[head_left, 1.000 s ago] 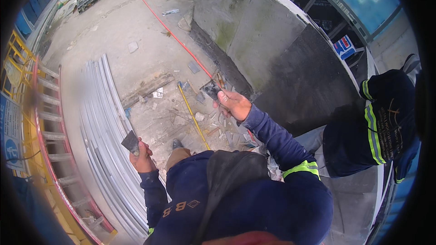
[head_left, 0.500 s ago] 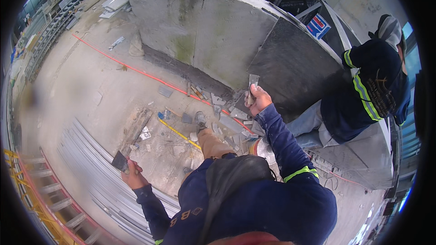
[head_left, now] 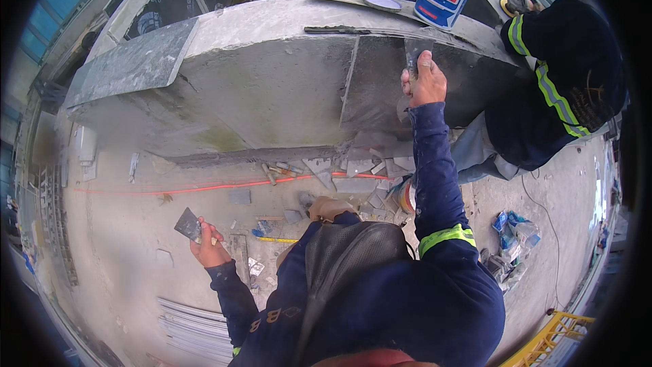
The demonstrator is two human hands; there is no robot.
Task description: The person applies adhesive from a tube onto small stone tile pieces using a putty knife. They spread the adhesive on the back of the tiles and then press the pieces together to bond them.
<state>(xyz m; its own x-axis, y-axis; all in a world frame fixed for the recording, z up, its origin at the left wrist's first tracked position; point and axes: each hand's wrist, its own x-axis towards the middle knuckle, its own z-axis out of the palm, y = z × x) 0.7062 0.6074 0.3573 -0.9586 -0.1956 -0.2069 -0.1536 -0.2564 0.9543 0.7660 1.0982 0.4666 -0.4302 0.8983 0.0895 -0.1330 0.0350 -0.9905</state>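
Note:
My left hand [head_left: 210,243] is closed round the handle of a putty knife [head_left: 189,225], its flat grey blade angled up and away to the left over the floor. Stretched forward, my right hand [head_left: 426,83] grips a second putty knife [head_left: 415,54]. That blade overlaps the upper part of the dark slab [head_left: 380,85] on the low curved wall [head_left: 272,92]; whether it touches the surface I cannot tell. Just beyond this hand a blue and white can [head_left: 441,0] stands on the wall's top, and a round lid [head_left: 382,3] lies to its left.
At the right a co-worker [head_left: 564,88] in a dark reflective-striped top leans over the wall. A loose grey panel [head_left: 136,61] overhangs its left end. Broken tile pieces [head_left: 356,185], an orange hose [head_left: 204,189] and plastic bags [head_left: 513,234] lie on the floor.
My view has swung to the right along the wall. My right hand, with its putty knife, has risen from the slab's lower edge toward its top. The left still holds its putty knife.

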